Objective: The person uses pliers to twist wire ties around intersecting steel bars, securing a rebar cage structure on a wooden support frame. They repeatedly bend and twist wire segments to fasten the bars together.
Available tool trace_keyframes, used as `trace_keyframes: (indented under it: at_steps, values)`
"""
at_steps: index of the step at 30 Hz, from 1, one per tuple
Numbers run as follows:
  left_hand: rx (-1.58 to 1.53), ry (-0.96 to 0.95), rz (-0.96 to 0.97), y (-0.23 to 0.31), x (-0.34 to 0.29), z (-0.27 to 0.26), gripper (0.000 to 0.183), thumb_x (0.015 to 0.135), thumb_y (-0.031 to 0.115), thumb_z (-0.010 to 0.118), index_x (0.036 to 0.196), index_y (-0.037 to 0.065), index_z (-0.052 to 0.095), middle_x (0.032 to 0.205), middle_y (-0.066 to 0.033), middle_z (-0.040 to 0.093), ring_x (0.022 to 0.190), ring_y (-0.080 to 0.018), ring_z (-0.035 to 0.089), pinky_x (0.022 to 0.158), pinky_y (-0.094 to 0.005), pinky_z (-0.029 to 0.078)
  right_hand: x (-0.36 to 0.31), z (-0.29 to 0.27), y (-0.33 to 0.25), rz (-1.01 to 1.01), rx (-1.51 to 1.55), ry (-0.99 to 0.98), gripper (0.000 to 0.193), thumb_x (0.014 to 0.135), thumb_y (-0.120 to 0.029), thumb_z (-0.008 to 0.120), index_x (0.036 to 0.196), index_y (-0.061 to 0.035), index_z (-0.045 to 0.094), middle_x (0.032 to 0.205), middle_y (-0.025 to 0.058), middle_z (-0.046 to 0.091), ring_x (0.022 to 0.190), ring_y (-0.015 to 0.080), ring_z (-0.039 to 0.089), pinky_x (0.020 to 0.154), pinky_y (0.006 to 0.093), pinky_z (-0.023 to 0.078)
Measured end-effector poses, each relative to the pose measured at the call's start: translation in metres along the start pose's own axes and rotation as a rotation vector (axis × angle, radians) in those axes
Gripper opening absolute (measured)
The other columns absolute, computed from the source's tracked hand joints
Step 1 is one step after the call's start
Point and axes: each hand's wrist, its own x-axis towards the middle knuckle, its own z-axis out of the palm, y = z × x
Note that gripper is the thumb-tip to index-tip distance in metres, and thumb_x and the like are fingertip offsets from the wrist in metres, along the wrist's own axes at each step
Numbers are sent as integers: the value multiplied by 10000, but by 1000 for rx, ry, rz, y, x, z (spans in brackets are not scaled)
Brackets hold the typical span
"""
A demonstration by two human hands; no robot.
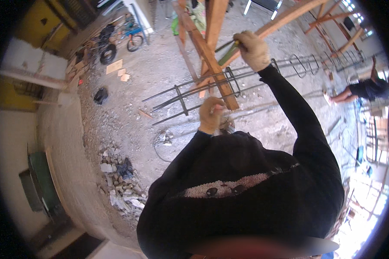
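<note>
A long rebar cage (186, 91), with thin bars and dark square stirrups, lies across a wooden trestle (224, 84). My left hand (211, 114), in a pale work glove, is closed beside the near bar. Its fingers are partly blurred, and I cannot make out what they hold. Raised beyond the cage, my right hand (253, 49), gloved too, is closed on a slim green-and-dark thing (227, 52) whose kind is unclear. A stirrup (233, 81) stands around the bars between my hands.
Broken rubble (121, 185) is heaped at the lower left. Beyond lie a dark tyre (108, 55) and a small bicycle (135, 42). Sloping timber (289, 19) crosses the far side. At the right is another person (367, 87). A dark bag (100, 96) lies on the gritty floor.
</note>
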Motion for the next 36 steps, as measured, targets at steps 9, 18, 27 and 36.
trace_keyframes:
  at_steps: [9, 18, 27, 36]
  values:
    - [-435, -276, -504, 95, 1, 35, 578, 1013, 331, 733, 1484, 22, 602, 1322, -126, 673, 1166, -233, 676, 985, -373, 565, -106, -153, -103, 547, 217, 124, 251, 1127, -264, 687, 1103, -15, 705, 1028, 104, 765, 832, 160, 713, 723, 287, 545]
    - [-148, -757, -851, 59, -49, 65, 665, 964, 326, 832, 1453, -53, 588, 1279, -244, 724, 1161, -342, 719, 1026, -426, 556, -187, -111, -114, 1123, 658, 92, 172, 1054, -2, 680, 1217, 51, 696, 1017, 117, 749, 907, 184, 763, 858, 332, 645]
    - [-596, -92, -1072, 35, -104, 110, 267, 1185, 271, 535, 1156, 19, 619, 778, 21, 594, 645, -80, 552, 626, -286, 476, -192, -74, -75, 929, 604, -220, 228, 968, -13, 714, 1186, -35, 778, 1060, 120, 808, 839, 195, 803, 772, 325, 610]
    - [-348, 18, -1208, 76, -92, 103, 380, 1180, 454, 514, 1175, 95, 641, 767, 81, 453, 613, -34, 413, 537, -237, 340, -201, -96, -60, 910, 955, -560, 497, 979, -6, 589, 1465, -53, 684, 1132, 77, 771, 922, 143, 725, 875, 301, 579]
